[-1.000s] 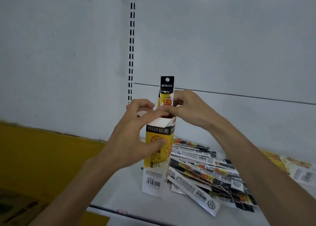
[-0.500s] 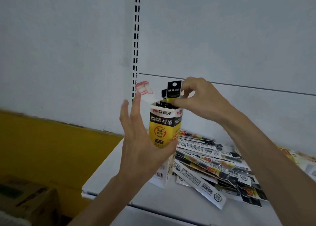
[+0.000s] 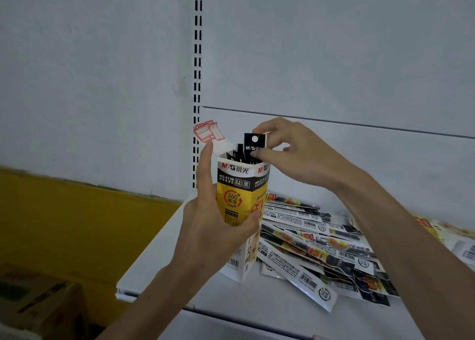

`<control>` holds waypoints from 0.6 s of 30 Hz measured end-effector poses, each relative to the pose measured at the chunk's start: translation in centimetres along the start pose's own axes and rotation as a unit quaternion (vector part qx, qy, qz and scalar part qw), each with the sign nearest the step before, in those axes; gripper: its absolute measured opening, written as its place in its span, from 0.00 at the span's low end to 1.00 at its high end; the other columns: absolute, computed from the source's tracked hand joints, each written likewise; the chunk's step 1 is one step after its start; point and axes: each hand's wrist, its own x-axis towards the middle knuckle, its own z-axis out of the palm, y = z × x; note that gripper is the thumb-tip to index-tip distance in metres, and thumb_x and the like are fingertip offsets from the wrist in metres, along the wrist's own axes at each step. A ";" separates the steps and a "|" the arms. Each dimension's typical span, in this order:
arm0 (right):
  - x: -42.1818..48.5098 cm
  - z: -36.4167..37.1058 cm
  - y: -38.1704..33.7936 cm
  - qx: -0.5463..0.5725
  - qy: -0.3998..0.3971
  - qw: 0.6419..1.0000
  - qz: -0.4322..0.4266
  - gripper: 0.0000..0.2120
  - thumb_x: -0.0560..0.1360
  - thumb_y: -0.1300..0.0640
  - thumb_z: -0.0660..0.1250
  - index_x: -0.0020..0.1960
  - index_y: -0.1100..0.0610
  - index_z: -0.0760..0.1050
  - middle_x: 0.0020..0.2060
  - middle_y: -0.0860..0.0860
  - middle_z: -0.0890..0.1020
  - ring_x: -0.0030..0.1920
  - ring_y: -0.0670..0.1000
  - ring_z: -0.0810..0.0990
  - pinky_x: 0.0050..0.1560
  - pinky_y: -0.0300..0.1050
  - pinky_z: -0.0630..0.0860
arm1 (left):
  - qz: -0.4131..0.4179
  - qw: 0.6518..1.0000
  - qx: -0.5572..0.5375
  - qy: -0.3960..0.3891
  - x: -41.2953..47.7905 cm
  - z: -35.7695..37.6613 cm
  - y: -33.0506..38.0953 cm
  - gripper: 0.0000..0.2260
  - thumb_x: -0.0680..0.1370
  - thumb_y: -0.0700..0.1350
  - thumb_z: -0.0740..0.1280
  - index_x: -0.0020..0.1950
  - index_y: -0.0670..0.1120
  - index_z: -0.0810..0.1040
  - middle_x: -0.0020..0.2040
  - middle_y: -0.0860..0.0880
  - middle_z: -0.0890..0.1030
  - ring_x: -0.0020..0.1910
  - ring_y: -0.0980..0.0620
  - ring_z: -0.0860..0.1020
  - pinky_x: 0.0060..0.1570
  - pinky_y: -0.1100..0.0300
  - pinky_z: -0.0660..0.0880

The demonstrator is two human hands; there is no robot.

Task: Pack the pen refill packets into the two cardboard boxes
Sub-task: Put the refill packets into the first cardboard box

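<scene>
While pinched: packet [image 3: 254, 144] (perhaps 1) beneath right hand [image 3: 295, 157].

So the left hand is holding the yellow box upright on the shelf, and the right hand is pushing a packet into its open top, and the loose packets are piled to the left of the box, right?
Not quite. In the head view the pile of loose packets lies to the right of the box, not the left. The rest holds: the left hand holds the box upright on the shelf, and the right hand pushes a packet into its open top.

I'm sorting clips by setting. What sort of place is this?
Probably a shop aisle or stockroom: a white metal shelf hangs on a slotted upright of retail racking, and a pile of barcoded refill packets lies beside the box that the left hand holds.
</scene>
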 end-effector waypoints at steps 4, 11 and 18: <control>-0.4 0.1 -0.4 -0.005 -0.032 0.999 0.005 0.14 0.77 0.51 0.61 0.39 0.52 0.81 0.65 0.44 0.70 0.59 0.44 0.70 0.57 0.42 0.67 | -0.002 1.000 0.006 -0.004 0.1 0.0 0.0 0.49 0.64 0.49 0.75 0.65 0.73 0.40 0.44 0.71 0.71 0.44 0.67 0.78 0.35 0.77 0.71; 0.4 0.0 -1.2 -0.094 -0.097 0.991 0.013 0.24 0.78 0.51 0.56 0.41 0.73 0.74 0.63 0.49 0.72 0.56 0.55 0.76 0.58 0.54 0.73 | -0.016 1.000 -0.003 -0.017 0.4 -0.2 0.0 0.49 0.64 0.47 0.76 0.66 0.71 0.41 0.47 0.72 0.69 0.43 0.67 0.77 0.34 0.78 0.70; -1.1 -0.1 -0.6 -0.015 0.042 0.999 -0.007 0.11 0.74 0.50 0.66 0.49 0.55 0.83 0.65 0.46 0.73 0.62 0.45 0.70 0.54 0.39 0.66 | -0.015 0.999 -0.004 -0.031 0.4 -0.2 0.5 0.48 0.65 0.48 0.75 0.62 0.74 0.40 0.48 0.69 0.71 0.46 0.65 0.76 0.34 0.79 0.69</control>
